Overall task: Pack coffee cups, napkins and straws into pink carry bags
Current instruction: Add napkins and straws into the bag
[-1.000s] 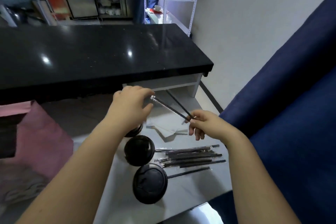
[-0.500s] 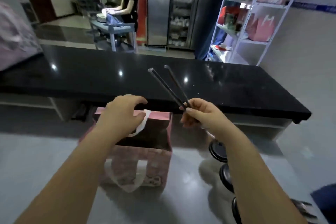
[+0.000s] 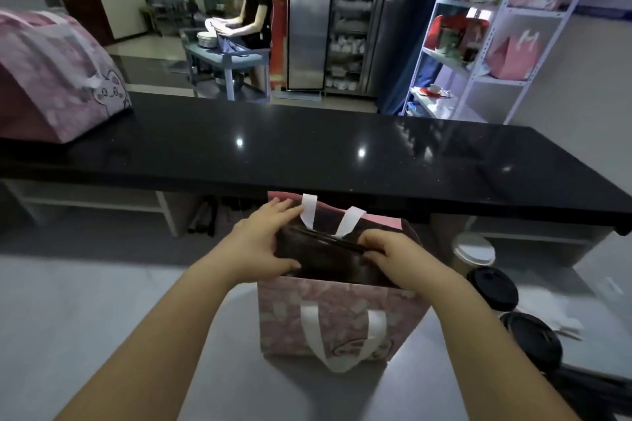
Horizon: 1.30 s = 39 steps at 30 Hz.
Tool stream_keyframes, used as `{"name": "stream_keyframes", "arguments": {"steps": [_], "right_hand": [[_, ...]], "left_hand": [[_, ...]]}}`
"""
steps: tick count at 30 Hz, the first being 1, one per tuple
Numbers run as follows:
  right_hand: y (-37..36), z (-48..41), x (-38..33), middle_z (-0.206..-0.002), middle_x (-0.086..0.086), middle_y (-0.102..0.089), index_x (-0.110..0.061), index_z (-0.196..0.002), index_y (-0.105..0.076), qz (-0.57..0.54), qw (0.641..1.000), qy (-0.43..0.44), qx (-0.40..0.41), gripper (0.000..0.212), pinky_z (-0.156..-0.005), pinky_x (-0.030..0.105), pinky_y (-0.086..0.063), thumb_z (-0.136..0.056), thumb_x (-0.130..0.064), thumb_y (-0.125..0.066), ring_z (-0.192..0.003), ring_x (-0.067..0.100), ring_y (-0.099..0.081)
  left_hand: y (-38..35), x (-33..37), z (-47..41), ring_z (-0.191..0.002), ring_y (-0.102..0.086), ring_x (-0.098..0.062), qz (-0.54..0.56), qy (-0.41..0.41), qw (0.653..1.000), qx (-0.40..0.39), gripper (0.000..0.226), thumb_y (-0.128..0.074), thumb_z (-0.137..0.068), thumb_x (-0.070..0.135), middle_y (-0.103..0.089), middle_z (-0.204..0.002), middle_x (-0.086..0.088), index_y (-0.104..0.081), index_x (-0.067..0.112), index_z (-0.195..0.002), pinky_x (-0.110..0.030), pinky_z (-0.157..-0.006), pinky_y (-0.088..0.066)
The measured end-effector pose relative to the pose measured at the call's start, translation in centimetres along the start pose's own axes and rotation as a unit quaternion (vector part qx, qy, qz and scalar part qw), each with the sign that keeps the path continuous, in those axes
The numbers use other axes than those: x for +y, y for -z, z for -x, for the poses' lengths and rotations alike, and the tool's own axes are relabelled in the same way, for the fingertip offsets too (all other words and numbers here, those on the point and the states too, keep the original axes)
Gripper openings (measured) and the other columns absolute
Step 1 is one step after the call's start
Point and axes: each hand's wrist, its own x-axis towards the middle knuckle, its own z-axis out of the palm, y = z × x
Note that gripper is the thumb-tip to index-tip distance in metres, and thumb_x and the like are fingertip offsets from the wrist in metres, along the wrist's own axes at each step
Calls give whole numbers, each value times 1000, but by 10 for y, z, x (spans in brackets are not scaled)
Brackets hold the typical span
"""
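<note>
A pink carry bag (image 3: 337,318) with white ribbon handles stands open on the grey worktop in front of me. My right hand (image 3: 393,256) pinches two dark straws (image 3: 328,238) that lie across the bag's mouth, pointing left. My left hand (image 3: 263,243) holds the bag's left rim, fingers spread over the edge. To the right stand coffee cups with black lids (image 3: 492,287) (image 3: 531,340) and one with a pale lid (image 3: 473,249). White napkins (image 3: 564,321) lie beyond them.
A black counter (image 3: 307,150) runs across behind the bag. Another pink bag (image 3: 58,85) lies on its left end. White shelves (image 3: 496,44) with pink bags stand at the back right. A person works at a blue cart (image 3: 232,58) far behind.
My view swung from the cups and straws to the bag. My right hand brought the two straws down from upright over the counter into the bag's mouth. My left hand spread the rim.
</note>
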Motion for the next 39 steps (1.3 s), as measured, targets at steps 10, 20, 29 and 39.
{"name": "stream_keyframes", "arguments": {"steps": [10,20,29,39], "right_hand": [[2,-13,-22,-119,-2,-63,-27,-130,-53,206,978,-22,-22,42,-81,34,-50,-91,-13,-54,-100,22,-59],[81,55,25,-91,-16,-67,-36,-100,-67,33,989,7,144,19,-80,34,-53,-85,-25,-70,-85,2,-61],[143,130,191,-90,-15,-65,-34,-95,-66,40,972,-126,197,18,-79,38,-54,-86,-19,-67,-85,7,-60],[129,152,366,-98,-16,-61,-33,-104,-65,-3,975,-200,100,18,-82,31,-50,-89,-23,-65,-94,7,-57]], "left_hand": [[1,14,-8,-132,-34,-17,-157,-51,983,83,72,-62,-83,54,-42,-141,9,-36,32,-147,-42,-106,-36],[-39,122,-54,-118,-41,-19,-172,-143,969,105,43,-50,-91,41,-49,-125,7,-51,35,-134,-37,-95,-33],[-163,260,-103,-114,-45,-23,-132,-204,969,47,36,-50,-91,39,-53,-121,5,-56,32,-126,-37,-90,-32],[-302,329,-169,-123,-41,-23,-129,-119,982,-68,41,-50,-92,34,-51,-130,3,-52,30,-132,-44,-101,-31]]}}
